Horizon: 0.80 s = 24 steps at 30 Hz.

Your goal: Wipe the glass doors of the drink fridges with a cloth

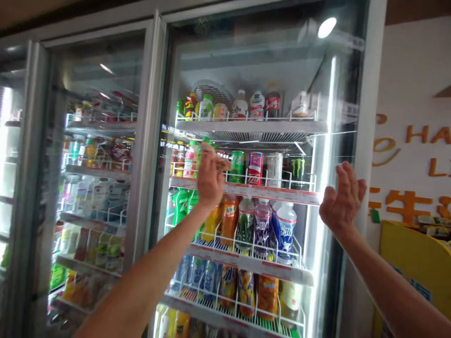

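Observation:
My left hand (210, 183) is raised in front of the glass door of a lit drinks cooler, fingers up and thumb out to the side, with nothing visible in it. Behind it are a green can (236, 166) and an orange bottle (229, 216). At the right edge of the same door, my right hand (342, 199) is held up with its fingers loosely bent and apart, holding nothing. Whether either hand touches the glass I cannot tell. Nearest to the right hand inside the cooler is a black can with a green claw mark (298, 168).
Wire-fronted shelves (252, 126) carry bottles and cans. To the left stands another glass door (95, 56) beyond a metal frame post (155, 94). A yellow display stand (412, 253) and a wall with orange lettering (417, 134) are at the right.

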{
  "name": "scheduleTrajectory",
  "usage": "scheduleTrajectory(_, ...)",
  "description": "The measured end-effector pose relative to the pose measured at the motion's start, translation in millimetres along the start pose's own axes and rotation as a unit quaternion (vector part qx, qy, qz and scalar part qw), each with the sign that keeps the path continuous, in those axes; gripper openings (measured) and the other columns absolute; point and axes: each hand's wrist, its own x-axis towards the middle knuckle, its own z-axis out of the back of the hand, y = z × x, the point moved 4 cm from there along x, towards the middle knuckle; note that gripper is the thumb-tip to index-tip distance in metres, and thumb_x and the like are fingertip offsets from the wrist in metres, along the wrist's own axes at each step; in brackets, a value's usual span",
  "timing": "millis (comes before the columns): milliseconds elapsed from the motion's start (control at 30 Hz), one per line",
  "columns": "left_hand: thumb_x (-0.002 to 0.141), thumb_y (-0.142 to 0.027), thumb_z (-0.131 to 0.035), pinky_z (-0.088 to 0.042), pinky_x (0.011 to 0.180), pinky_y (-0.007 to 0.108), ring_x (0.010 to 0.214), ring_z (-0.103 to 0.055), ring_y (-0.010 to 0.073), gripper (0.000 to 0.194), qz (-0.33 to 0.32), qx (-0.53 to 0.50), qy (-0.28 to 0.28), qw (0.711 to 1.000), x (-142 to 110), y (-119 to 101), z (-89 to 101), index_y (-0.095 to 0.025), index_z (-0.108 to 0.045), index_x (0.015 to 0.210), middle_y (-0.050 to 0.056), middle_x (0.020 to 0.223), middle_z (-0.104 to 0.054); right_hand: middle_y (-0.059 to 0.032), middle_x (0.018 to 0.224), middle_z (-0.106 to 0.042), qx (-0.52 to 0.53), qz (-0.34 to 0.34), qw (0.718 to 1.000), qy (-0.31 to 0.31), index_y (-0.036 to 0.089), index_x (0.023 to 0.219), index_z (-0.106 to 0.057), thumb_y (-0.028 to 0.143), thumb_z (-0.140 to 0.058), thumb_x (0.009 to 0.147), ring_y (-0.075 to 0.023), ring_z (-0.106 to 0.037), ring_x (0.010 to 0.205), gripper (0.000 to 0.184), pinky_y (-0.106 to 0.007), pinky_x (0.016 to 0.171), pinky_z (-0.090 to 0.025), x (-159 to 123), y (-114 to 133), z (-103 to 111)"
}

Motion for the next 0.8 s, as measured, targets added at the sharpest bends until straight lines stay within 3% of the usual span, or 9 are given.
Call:
scheduleTrajectory(100,0.084,-0.026,-0.040,-0.033,0.110,0.038,0.135,-0.026,0.0155,0.049,-0.171,-0.042,0.109,0.978,-28.3,-43.4,-12.6,-0.031,-0.034,0.132,-0.004,0.141,-0.038,-0.0138,0.137,-0.044,0.003,-0.005,1.000,0.000,0.017,0.136,-0.037,0.035,-0.029,0.086,-0.0258,-0.039,0.129,0.053,-0.045,0.107,-0.023,-0.7,-2.8,-0.1)
scheduleTrajectory(167,0.084,-0.026,-0.041,-0.034,0.109,0.038,0.134,-0.028,0.0166,0.047,-0.200,-0.045,0.133,0.970,-33.3,-26.1,-2.1,-0.032,-0.037,0.130,-0.003,0.139,-0.040,-0.0141,0.137,-0.044,0.009,-0.015,1.000,-0.009,0.016,0.135,-0.038,0.033,-0.031,0.086,-0.0254,-0.039,0.129,0.053,-0.044,0.107,-0.023,-0.6,-3.5,0.5)
scheduleTrajectory(300,0.088,-0.020,-0.034,-0.026,0.111,0.052,0.137,-0.020,0.0238,0.048,0.005,0.032,-0.032,0.999,-19.1,63.0,38.9,-0.023,-0.027,0.136,0.006,0.147,-0.025,-0.0143,0.135,-0.046,0.013,-0.018,1.000,-0.022,0.015,0.133,-0.042,0.031,-0.034,0.085,-0.0245,-0.041,0.127,0.051,-0.043,0.107,-0.023,0.6,0.8,1.4)
scheduleTrajectory(367,0.089,-0.017,-0.029,-0.021,0.111,0.057,0.139,-0.012,0.0261,0.051,0.047,0.053,-0.074,0.995,-23.0,68.6,43.2,-0.017,-0.019,0.139,0.010,0.149,-0.017,-0.0136,0.135,-0.046,0.013,-0.015,1.000,-0.016,0.015,0.133,-0.042,0.030,-0.035,0.084,-0.0248,-0.042,0.127,0.052,-0.045,0.107,-0.025,1.2,3.1,1.2)
scheduleTrajectory(467,0.088,-0.020,-0.033,-0.031,0.111,0.042,0.138,-0.019,0.0200,0.054,-0.018,0.049,-0.031,0.998,-48.8,7.6,24.4,-0.018,-0.019,0.140,0.007,0.146,-0.028,-0.0129,0.134,-0.047,0.010,-0.003,1.000,-0.020,0.014,0.132,-0.043,0.029,-0.036,0.081,-0.0273,-0.044,0.125,0.053,-0.050,0.103,-0.029,1.7,4.1,2.0)
scheduleTrajectory(533,0.087,-0.025,-0.035,-0.035,0.109,0.039,0.136,-0.022,0.0199,0.053,-0.170,0.003,0.054,0.984,-74.1,-49.9,8.1,-0.018,-0.025,0.138,0.005,0.144,-0.033,-0.0131,0.132,-0.049,0.004,0.006,1.000,-0.030,0.014,0.131,-0.044,0.028,-0.037,0.080,-0.0279,-0.047,0.122,0.053,-0.051,0.100,-0.032,2.1,3.5,3.0)
scheduleTrajectory(600,0.085,-0.025,-0.036,-0.035,0.109,0.035,0.136,-0.024,0.0181,0.051,-0.278,-0.037,0.117,0.953,-94.8,-79.4,4.3,-0.020,-0.032,0.135,0.000,0.142,-0.037,-0.0136,0.131,-0.051,-0.001,0.004,0.999,-0.032,0.014,0.130,-0.045,0.028,-0.037,0.080,-0.0270,-0.048,0.122,0.053,-0.049,0.099,-0.034,2.6,2.6,3.8)
scheduleTrajectory(667,0.085,-0.026,-0.037,-0.034,0.109,0.032,0.135,-0.026,0.0154,0.050,-0.282,-0.050,0.120,0.950,-98.6,-65.3,16.3,-0.025,-0.033,0.135,-0.004,0.142,-0.037,-0.0139,0.130,-0.051,-0.003,-0.011,1.000,-0.027,0.014,0.130,-0.045,0.028,-0.036,0.081,-0.0255,-0.047,0.123,0.052,-0.047,0.099,-0.035,3.1,2.4,4.9)
scheduleTrajectory(800,0.089,-0.016,-0.025,-0.019,0.115,0.046,0.139,0.000,0.0203,0.060,-0.098,-0.005,0.027,0.995,-73.2,24.6,55.3,-0.019,0.000,0.143,0.006,0.152,-0.003,-0.0138,0.132,-0.050,0.021,-0.032,0.999,-0.013,0.016,0.131,-0.043,0.030,-0.035,0.083,-0.0233,-0.045,0.124,0.051,-0.046,0.103,-0.032,3.6,7.2,7.0)
